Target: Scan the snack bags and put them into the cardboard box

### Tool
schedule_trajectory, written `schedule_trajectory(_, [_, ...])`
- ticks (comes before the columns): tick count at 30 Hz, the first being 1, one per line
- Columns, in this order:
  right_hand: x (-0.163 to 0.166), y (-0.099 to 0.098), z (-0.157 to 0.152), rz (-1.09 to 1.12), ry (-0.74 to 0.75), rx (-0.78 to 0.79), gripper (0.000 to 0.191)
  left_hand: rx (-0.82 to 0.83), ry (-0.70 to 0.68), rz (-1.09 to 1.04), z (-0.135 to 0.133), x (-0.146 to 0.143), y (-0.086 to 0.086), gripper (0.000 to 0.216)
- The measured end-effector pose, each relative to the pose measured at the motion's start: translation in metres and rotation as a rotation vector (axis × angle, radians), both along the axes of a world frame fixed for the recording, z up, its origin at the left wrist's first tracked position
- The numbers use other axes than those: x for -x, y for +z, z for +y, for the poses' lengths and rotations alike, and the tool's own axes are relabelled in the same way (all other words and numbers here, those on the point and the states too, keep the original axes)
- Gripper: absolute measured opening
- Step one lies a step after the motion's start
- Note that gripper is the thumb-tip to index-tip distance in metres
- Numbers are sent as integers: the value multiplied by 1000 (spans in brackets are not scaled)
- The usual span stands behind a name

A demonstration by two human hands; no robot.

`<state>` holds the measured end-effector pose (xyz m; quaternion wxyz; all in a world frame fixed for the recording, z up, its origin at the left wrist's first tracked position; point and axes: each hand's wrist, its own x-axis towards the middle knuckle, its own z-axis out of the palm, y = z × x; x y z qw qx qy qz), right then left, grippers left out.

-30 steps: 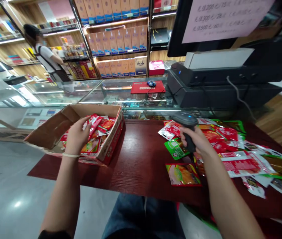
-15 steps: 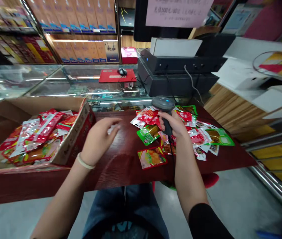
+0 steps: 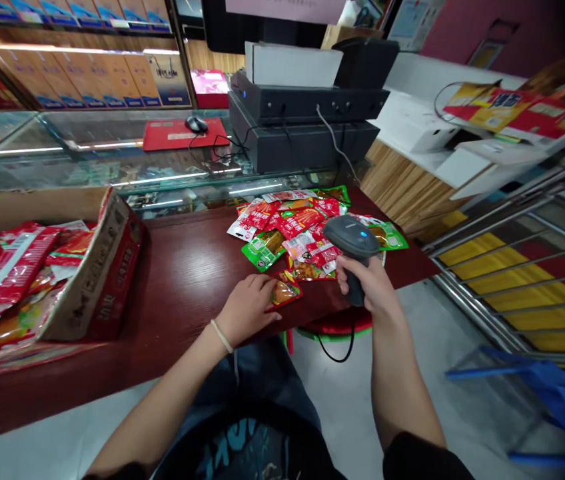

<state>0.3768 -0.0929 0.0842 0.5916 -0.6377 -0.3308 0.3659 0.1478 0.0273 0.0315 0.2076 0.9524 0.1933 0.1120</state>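
In my right hand is a dark grey barcode scanner with a small blue light, my fingers closed round its handle. Its black cable hangs below the table edge. My left hand, a pale band on its wrist, lies over the left part of a red-edged snack packet near the table's front edge. Its thumb is apart from the fingers. Beyond the hands spreads a pile of snack packets, mostly red, white and green. A cardboard box at the left holds more packets.
A glass counter runs behind the dark red table, bearing a red mat with a mouse. Black machines stand at the back. A metal rack is at the right, a red stool under the table.
My left hand has moved right and down onto the red-edged packet. The scanner in my right hand has come nearer, away from the pile. The view has shifted right.
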Motion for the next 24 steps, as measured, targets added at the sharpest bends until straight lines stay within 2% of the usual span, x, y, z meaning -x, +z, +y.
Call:
schedule_trajectory(2, [7, -3, -11, -11, -20, 11, 31, -29, 12, 5, -1, 2, -7, 66])
schedule_trajectory(6, [27, -3, -17, -22, -28, -13, 29, -42, -22, -34, 5, 6, -13, 43])
schedule_trajectory(8, [38, -2, -17, -30, -17, -32, 30, 5, -34, -51, 10, 12, -10, 40])
schedule_trajectory(11, [52, -4, -17, -50, -1, -41, 30, 140, 91, -133, 18, 31, -5, 40])
schedule_trajectory(14, [63, -12, -18, -40, 9, -30, 27, 355, 324, -339, 23, 59, -5, 32])
schedule_trajectory(17, [72, -22, -19, -69, 50, 16, 30, 705, 501, -509, 25, 83, -12, 40])
schedule_trajectory(21, [84, -29, -15, -99, 132, 54, 31, 1099, 552, -607, 27, 98, -20, 53])
schedule_trajectory(24, [94, -27, -11, -77, 176, 65, 31, 1222, 531, -700, 29, 101, -22, 55])
